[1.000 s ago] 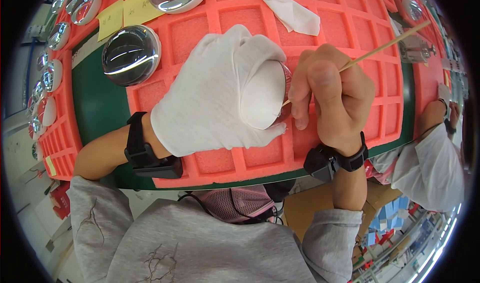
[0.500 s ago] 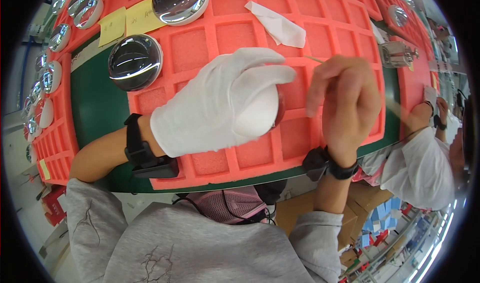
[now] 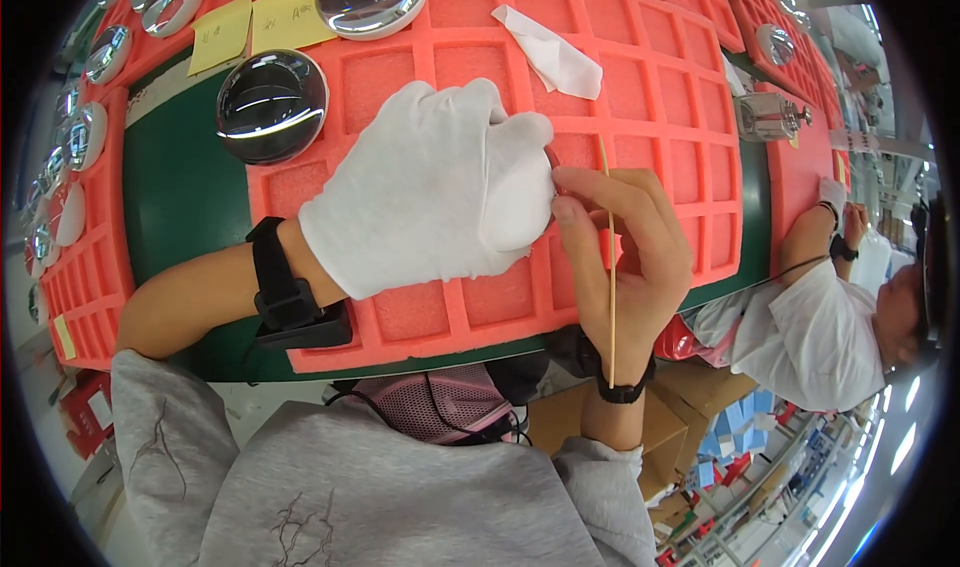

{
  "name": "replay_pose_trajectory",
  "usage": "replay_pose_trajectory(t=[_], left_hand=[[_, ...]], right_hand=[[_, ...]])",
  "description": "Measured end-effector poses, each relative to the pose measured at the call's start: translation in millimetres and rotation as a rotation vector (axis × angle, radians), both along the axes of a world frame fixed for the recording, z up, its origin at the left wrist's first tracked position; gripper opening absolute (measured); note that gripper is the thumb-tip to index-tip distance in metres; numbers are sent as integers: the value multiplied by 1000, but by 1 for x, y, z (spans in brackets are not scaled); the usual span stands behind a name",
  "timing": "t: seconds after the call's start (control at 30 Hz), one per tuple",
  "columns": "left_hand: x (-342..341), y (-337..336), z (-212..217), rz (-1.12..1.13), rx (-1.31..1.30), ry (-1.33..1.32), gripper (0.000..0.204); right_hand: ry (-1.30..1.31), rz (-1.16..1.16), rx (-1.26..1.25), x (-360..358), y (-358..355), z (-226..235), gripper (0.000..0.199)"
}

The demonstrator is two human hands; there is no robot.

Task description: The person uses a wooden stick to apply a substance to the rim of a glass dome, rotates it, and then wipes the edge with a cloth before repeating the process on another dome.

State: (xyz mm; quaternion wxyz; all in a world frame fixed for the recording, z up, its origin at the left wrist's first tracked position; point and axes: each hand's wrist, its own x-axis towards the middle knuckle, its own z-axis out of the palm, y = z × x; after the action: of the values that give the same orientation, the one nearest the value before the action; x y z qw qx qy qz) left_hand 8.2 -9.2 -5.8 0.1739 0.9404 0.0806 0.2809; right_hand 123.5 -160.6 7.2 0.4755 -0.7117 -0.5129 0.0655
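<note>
Over the orange tray, a mostly hidden round part is gripped by the gloved left hand, a thin stick is pinched by the right hand; a slip could scratch the part.

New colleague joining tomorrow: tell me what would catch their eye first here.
The white-gloved left hand in the middle, cupped over something hidden, on an orange foam grid tray. Beside it, the bare right hand pinches a thin wooden stick. At upper left, shiny chrome domes sit in the tray.
</note>
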Motion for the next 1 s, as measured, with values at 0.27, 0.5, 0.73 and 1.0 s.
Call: replay_pose_trajectory(t=[0.27,0.5,0.73,1.0], left_hand=[[-4,-1,7,-45,-61,230,65],[-2,-2,1,14,-145,224,71],[-7,4,0,-43,-190,185,76],[-11,11,5,-139,-298,209,80]], right_hand=[[-178,36,-57,2,5,6,14],[153,-18,25,1,-4,-7,12],[398,70,93,6,-33,-5,6],[421,160,37,-19,-53,-2,21]])
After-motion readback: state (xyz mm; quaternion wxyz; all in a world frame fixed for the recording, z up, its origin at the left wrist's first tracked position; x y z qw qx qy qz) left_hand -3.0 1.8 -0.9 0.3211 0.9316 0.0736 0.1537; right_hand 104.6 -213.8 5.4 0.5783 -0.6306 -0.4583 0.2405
